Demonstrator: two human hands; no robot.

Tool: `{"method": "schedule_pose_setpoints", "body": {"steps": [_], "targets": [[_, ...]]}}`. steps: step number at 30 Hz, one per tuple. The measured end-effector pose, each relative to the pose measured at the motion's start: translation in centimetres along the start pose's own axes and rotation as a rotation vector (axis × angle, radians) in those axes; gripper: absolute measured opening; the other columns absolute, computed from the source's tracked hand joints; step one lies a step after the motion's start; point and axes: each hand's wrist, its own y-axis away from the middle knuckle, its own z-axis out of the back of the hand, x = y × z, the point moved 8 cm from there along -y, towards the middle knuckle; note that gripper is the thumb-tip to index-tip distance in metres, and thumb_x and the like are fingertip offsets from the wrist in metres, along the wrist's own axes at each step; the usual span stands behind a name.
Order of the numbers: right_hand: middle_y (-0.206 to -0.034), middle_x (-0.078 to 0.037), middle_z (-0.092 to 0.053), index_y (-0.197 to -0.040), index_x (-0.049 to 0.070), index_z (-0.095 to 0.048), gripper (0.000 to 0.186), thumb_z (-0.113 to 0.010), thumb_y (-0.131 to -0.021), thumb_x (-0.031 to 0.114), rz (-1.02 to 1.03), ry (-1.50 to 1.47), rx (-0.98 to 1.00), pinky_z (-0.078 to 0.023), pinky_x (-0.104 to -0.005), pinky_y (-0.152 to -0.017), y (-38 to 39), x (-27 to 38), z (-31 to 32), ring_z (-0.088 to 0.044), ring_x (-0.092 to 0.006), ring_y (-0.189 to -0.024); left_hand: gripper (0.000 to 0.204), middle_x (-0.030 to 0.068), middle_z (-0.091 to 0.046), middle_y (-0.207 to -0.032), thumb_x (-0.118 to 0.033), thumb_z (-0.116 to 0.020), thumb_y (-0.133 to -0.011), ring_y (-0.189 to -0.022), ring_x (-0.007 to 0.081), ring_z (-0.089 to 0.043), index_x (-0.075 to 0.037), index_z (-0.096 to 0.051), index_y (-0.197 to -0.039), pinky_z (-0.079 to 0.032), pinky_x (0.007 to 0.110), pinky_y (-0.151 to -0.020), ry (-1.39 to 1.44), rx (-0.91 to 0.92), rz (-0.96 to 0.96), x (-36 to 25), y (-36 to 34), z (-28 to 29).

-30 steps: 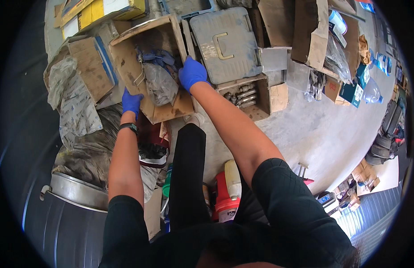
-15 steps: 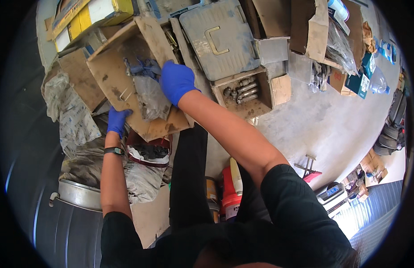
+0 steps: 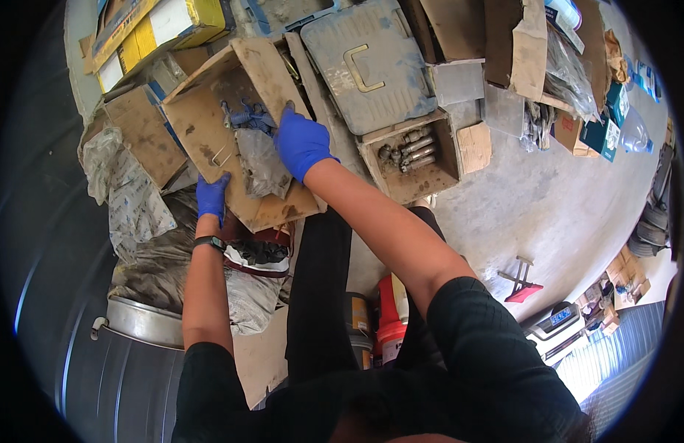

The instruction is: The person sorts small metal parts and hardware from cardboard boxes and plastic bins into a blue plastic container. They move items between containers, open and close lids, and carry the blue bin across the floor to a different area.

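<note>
Head-worn fisheye view — high, facing down

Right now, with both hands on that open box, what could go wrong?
The clear plastic bag lies loose in the cardboard box, so it might slide out if the box tips.

The box looks stained, so its cardboard could be weak and might give way where the left hand or right hand holds it.

The dusty case lies close to the right; swinging the box that way could knock it.
</note>
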Motion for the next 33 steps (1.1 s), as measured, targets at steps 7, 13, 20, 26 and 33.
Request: {"method": "schedule_pose_setpoints", "body": {"steps": [7, 13, 20, 26, 33], "targets": [[-0.109, -0.023, -0.063, -0.142, -0.005, -0.034, 0.071, -0.062, -0.085, 0.028, 0.009, -0.169, 0.049, -0.054, -0.0447, -0.075, 5.4, -2.4, -1.0, -0.067, -0.0350, -0.089, 0.062, 0.0156, -0.063, -0.119, -0.011, -0.077, -0.079, -0.102, 0.0235, -0.062, 0.003, -0.048, -0.132, -0.048, 0.033, -0.090, -0.171, -0.222, -0.112, 0.2, 1.4, 1.0], [-0.108, -0.023, -0.063, -0.140, -0.006, -0.037, 0.068, -0.060, -0.086, 0.028, -0.028, -0.183, 0.087, -0.054, -0.0451, -0.073, 7.6, -4.4, -3.6, -0.067, -0.0362, -0.086, 0.051, 0.0138, -0.067, -0.114, -0.002, -0.074, -0.078, -0.099, 0.0231, -0.064, 0.003, -0.054, -0.125, -0.049, 0.033, -0.089, -0.172, -0.161, -0.095, 1.3, 0.7, 1.3], [-0.103, -0.024, -0.065, -0.137, -0.005, -0.041, 0.067, -0.059, -0.089, 0.039, -0.040, -0.345, 0.083, -0.053, -0.0454, -0.079, 8.5, -4.8, -2.6, -0.066, -0.0389, -0.088, 0.054, 0.0178, -0.062, -0.123, -0.004, -0.071, -0.083, -0.108, 0.0273, -0.061, 0.004, -0.049, -0.132, -0.047, 0.034, -0.093, -0.393, -0.096, -0.107, 0.7, -0.1, 3.2], [-0.111, -0.021, -0.065, -0.131, 0.000, -0.052, 0.055, -0.056, -0.091, 0.037, -0.120, -0.485, 0.164, -0.050, -0.0448, -0.086, 13.9, -12.1, -2.4, -0.064, -0.0373, -0.099, 0.064, 0.0233, -0.044, -0.143, -0.016, -0.069, -0.090, -0.125, 0.0307, -0.049, 0.007, -0.038, -0.141, -0.040, 0.036, -0.104, -0.146, -0.316, -0.260, -3.1, 5.7, 0.0], [-0.101, -0.020, -0.068, -0.120, 0.004, -0.061, 0.042, -0.056, -0.092, 0.035, -0.251, -0.552, 0.112, -0.051, -0.0448, -0.082, 19.3, -19.4, -3.2, -0.064, -0.0374, -0.094, 0.052, 0.0226, -0.040, -0.146, -0.019, -0.060, -0.096, -0.137, 0.0284, -0.037, 0.005, -0.042, -0.139, -0.031, 0.039, -0.112, -0.616, -0.282, -0.881, -16.5, 17.0, -14.7]]}}
